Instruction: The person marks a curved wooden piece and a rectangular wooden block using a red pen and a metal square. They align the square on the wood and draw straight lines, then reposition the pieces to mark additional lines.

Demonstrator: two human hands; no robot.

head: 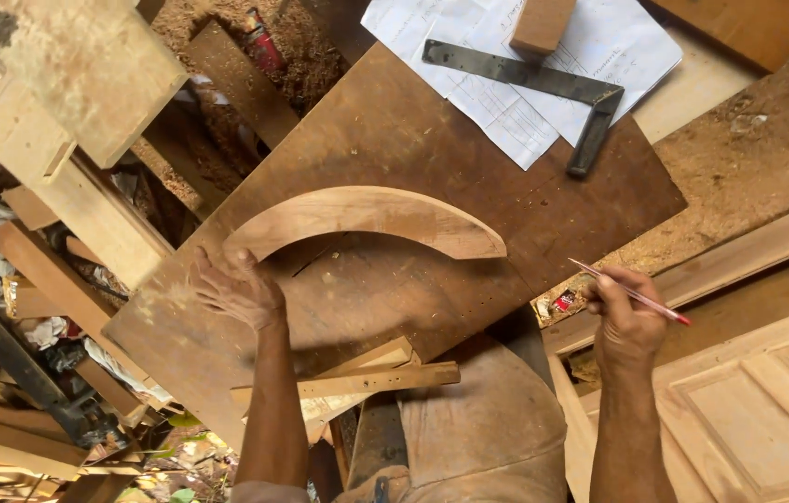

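A curved, arch-shaped wooden piece lies on a brown plywood board. My left hand rests flat with fingers spread on the board, touching the lower left end of the arch. Off the board's right edge, my right hand grips a thin red pencil that points up and left.
A metal try square lies on white paper sheets at the top, with a small wood block on them. Loose wooden strips sit under the board's near edge. A panelled door lies right; timber offcuts pile left.
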